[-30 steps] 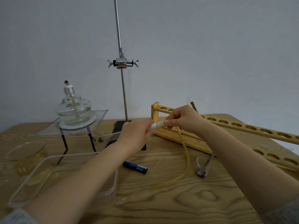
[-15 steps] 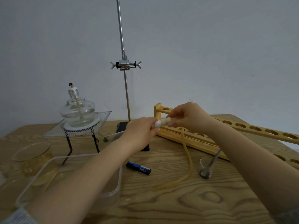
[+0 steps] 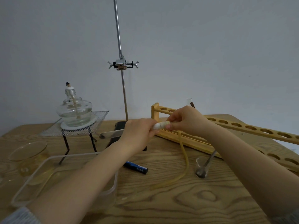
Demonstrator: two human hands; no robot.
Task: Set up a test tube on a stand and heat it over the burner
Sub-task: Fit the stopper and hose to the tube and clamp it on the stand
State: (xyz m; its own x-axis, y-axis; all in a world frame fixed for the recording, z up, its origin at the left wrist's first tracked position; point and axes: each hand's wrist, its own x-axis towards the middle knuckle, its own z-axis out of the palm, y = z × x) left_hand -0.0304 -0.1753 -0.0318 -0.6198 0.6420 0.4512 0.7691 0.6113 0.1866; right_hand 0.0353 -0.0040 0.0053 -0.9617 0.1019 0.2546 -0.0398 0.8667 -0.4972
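clear glass test tube (image 3: 111,134) gripped by left hand (image 3: 139,131) at frame centre; white stopper (image 3: 159,126) with yellow rubber hose (image 3: 184,152) pinched by right hand (image 3: 186,121), pressed deeper than second ago. metal clamp (image 3: 123,64) on stand unused; sealing nearly done.

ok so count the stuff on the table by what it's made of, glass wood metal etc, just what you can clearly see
Glass: 4 – alcohol burner, test tube, dish, small beaker
Wood: 1 – tube rack
Metal: 3 – retort stand, tripod, wire gauze
Plastic or rubber: 3 – clear tray, yellow tubing, white stopper
Total: 11
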